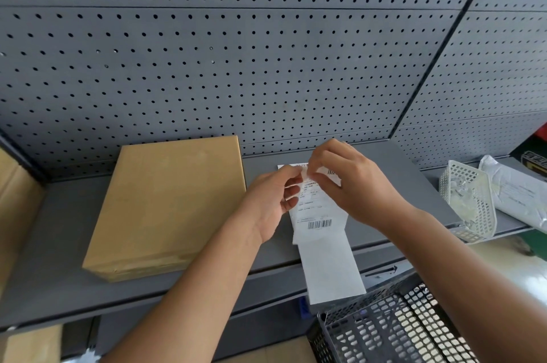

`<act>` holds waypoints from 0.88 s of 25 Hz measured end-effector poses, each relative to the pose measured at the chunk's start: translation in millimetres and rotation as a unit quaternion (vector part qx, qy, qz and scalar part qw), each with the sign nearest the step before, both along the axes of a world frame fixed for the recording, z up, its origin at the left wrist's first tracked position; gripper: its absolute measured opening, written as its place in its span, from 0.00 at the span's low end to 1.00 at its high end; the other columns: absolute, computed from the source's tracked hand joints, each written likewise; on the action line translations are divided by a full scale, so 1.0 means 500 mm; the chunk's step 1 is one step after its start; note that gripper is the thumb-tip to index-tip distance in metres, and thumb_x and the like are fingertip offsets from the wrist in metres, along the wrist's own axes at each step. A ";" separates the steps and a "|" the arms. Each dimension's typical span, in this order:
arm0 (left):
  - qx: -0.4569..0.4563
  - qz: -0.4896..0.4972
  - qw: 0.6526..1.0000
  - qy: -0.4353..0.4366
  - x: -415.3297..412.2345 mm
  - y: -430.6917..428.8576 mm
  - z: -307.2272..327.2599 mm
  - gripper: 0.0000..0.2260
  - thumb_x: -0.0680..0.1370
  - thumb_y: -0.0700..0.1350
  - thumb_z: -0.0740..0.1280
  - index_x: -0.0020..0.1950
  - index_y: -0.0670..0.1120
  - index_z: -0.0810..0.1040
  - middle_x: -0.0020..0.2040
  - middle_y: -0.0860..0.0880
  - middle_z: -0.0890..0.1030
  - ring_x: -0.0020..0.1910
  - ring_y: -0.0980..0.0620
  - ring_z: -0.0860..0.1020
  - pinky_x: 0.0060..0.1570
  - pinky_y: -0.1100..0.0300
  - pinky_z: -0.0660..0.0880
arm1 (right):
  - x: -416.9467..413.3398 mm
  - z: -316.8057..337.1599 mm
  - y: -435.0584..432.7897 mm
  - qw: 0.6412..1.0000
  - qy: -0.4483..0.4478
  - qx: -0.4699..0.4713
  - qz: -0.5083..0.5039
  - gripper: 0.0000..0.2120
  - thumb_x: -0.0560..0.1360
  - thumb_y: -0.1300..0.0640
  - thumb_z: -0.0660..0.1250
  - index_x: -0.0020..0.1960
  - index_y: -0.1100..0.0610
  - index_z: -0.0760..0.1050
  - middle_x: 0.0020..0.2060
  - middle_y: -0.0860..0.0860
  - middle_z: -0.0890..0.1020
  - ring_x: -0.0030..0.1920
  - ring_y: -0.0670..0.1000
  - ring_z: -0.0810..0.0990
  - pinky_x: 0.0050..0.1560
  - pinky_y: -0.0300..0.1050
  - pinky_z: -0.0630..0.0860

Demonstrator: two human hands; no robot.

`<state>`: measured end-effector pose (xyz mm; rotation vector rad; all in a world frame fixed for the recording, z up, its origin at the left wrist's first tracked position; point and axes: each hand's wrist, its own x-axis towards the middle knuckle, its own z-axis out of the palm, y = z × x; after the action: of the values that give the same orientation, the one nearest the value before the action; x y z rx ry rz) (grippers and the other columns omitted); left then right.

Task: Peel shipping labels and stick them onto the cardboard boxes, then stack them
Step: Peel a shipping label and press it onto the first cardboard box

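Left hand (268, 204) and right hand (355, 185) are pinched on the top of the label strip (315, 216), its upper print hidden behind them. The strip is draped over the shelf (59, 229) edge, the cardboard box (168, 202) laid at its 9 o'clock.

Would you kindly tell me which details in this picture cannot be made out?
Head view:
Top corner of the white paper shipping label: hidden under the pinching fingertips of the left hand and right hand.
Label print: too small to read.
Brown cardboard carton at far left: cut off by the frame edge.
Contents of the white perforated plastic basket: blurred.
Black wire-mesh basket: cut off by the bottom edge.
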<state>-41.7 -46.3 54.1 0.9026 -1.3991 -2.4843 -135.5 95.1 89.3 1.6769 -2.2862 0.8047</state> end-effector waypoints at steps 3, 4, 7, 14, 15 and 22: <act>0.020 -0.010 1.000 -0.020 -0.004 -0.009 0.005 0.08 0.79 0.45 0.67 0.44 0.44 0.82 0.34 0.49 0.79 0.38 0.48 0.76 0.45 0.52 0.74 | 0.006 0.007 0.006 1.000 0.014 -0.011 0.003 0.03 0.76 0.63 0.70 0.48 0.57 0.79 0.50 0.48 0.82 0.51 0.54 0.81 0.47 0.53 0.80; 0.022 -0.014 0.999 -0.027 -0.006 -0.012 0.005 0.09 0.79 0.46 0.67 0.42 0.44 0.82 0.34 0.48 0.79 0.38 0.48 0.76 0.43 0.52 0.74 | 0.008 0.008 0.010 1.000 0.009 -0.018 0.002 0.03 0.77 0.64 0.70 0.49 0.57 0.78 0.50 0.48 0.83 0.50 0.54 0.81 0.47 0.54 0.80; 0.043 -0.013 0.998 -0.050 -0.015 -0.021 0.006 0.09 0.79 0.45 0.66 0.40 0.45 0.80 0.35 0.48 0.76 0.34 0.48 0.75 0.37 0.55 0.73 | 0.008 0.014 0.026 0.998 -0.028 -0.050 -0.007 0.03 0.78 0.63 0.69 0.50 0.57 0.77 0.49 0.48 0.83 0.48 0.55 0.83 0.45 0.57 0.80; 0.067 0.008 0.995 -0.079 -0.046 -0.038 -0.018 0.14 0.77 0.39 0.63 0.32 0.44 0.78 0.34 0.45 0.76 0.30 0.47 0.75 0.30 0.60 0.73 | 0.010 0.053 0.076 0.990 -0.051 -0.127 -0.041 0.03 0.77 0.67 0.69 0.50 0.62 0.79 0.46 0.51 0.84 0.49 0.50 0.83 0.49 0.49 0.79; 0.086 0.027 0.994 -0.069 -0.051 -0.039 -0.019 0.12 0.78 0.37 0.62 0.35 0.42 0.77 0.35 0.44 0.77 0.31 0.47 0.77 0.30 0.59 0.73 | 0.011 0.062 0.081 0.988 -0.048 -0.138 -0.047 0.04 0.77 0.68 0.68 0.49 0.62 0.79 0.46 0.51 0.84 0.49 0.49 0.83 0.49 0.47 0.78; 0.157 0.125 0.977 -0.066 -0.085 -0.037 -0.030 0.10 0.83 0.37 0.59 0.43 0.38 0.74 0.38 0.42 0.77 0.34 0.49 0.76 0.36 0.58 0.78 | 0.001 0.118 0.114 0.969 -0.026 -0.232 -0.077 0.04 0.78 0.71 0.66 0.49 0.64 0.77 0.45 0.56 0.82 0.49 0.57 0.83 0.53 0.56 0.79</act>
<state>-83.9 -64.8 38.9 1.2382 -0.8673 -2.5235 -134.9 152.0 148.3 1.2671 -2.0166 1.2387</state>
